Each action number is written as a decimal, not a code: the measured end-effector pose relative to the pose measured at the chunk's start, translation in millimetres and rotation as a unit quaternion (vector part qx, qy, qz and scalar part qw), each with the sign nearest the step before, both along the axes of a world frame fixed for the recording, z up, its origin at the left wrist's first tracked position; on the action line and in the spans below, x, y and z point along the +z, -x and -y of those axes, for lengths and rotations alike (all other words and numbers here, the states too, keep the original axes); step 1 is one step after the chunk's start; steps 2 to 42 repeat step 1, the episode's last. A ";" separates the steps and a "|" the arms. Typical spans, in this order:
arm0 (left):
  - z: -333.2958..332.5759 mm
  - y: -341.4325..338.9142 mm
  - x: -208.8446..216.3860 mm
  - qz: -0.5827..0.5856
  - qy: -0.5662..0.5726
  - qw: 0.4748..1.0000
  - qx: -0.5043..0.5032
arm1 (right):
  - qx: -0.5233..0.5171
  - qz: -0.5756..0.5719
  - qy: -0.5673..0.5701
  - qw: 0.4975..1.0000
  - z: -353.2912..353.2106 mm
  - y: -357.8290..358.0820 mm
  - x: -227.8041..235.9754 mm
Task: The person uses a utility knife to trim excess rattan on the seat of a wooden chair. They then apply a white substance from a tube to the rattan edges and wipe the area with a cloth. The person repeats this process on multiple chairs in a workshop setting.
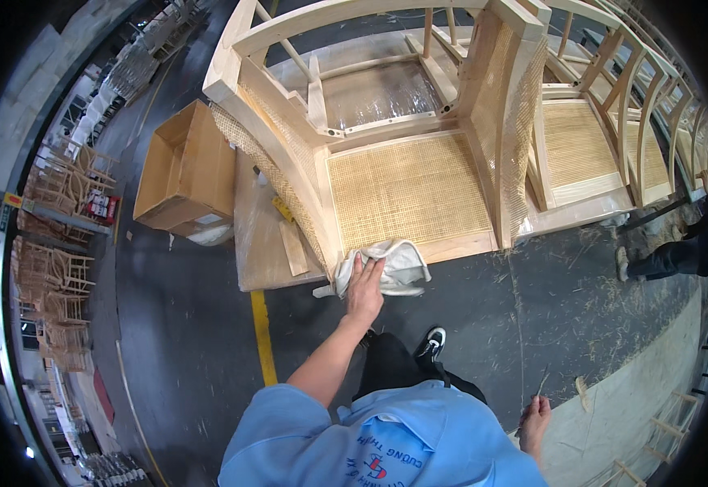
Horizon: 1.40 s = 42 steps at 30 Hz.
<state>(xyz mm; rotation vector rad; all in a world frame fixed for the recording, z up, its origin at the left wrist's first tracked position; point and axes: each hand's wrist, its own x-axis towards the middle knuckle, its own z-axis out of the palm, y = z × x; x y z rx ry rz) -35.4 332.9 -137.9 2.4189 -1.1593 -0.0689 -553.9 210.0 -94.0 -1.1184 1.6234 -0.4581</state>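
My left hand [364, 294] presses a crumpled white cloth [403, 266] against the near left corner of a pale wooden chair frame [456, 246], its fingers bent over the cloth. The frame has a woven cane panel [409, 191] set into it and more cane mesh [258, 154] along its side, with a ragged edge. Part of the cloth hangs below the corner rail. Low at my right side, my right hand [536, 415] is closed around a thin, pointed tool [544, 380]; its exact kind is too small to make out.
The chair rests on a low, plastic-wrapped platform [248, 260], with more cane-panelled frames [577, 146] in a row to the right. An open cardboard box [187, 170] stands at left. Cane scraps litter the floor [565, 308]. Another person's leg [671, 253] shows far right. Stacked chairs [62, 276] line the left.
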 end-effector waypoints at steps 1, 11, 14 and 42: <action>6.5 2.9 -3.8 0.026 0.009 1.000 0.009 | 0.001 0.001 -0.004 1.000 -3.1 -3.2 -2.2; 6.5 2.9 -3.8 0.026 0.009 1.000 0.009 | 0.001 0.001 -0.004 1.000 -3.1 -3.2 -2.2; 6.5 2.9 -3.8 0.026 0.009 1.000 0.009 | 0.001 0.001 -0.004 1.000 -3.1 -3.2 -2.2; 6.5 2.9 -3.8 0.026 0.009 1.000 0.009 | 0.001 0.001 -0.004 1.000 -3.1 -3.2 -2.2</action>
